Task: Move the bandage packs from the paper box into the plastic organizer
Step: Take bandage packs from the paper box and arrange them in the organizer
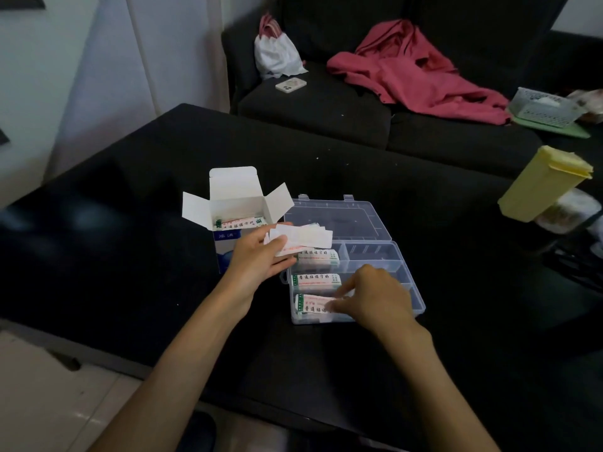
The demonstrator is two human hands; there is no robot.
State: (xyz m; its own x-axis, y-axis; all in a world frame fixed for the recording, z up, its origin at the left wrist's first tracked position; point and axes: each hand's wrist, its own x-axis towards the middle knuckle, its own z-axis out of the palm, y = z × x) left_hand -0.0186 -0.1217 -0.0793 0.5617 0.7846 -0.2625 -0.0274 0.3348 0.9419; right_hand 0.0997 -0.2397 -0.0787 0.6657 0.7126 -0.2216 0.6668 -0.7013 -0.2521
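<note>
A black table [130,197] is seen w/ a white paper box [236,203] on it, flaps open. A few bandage packs [239,222] are still seen inside the box. Just to the right of the box, touching it or nearly so, a clear plastic organizer [404,282] is laid open, its lid [339,220] flat behind it.

A fanned bunch of white bandage packs [305,237] is gripped by the left hand [257,256], thumb on top, held over the gap btwn box and organizer. Two packs [318,257] [315,279] are lying in the organizer's left slots. A third pack [315,305] in the front slot is touched by the right hand [375,296]; fingers are blurred, so a pinch or a plain touch can't be told.

A yellow container [543,182] is seen at the table's right edge. Behind, a dark sofa [326,106] is covered w/ a pink garment [414,73], a white bag [277,55] and a phone [290,84].
</note>
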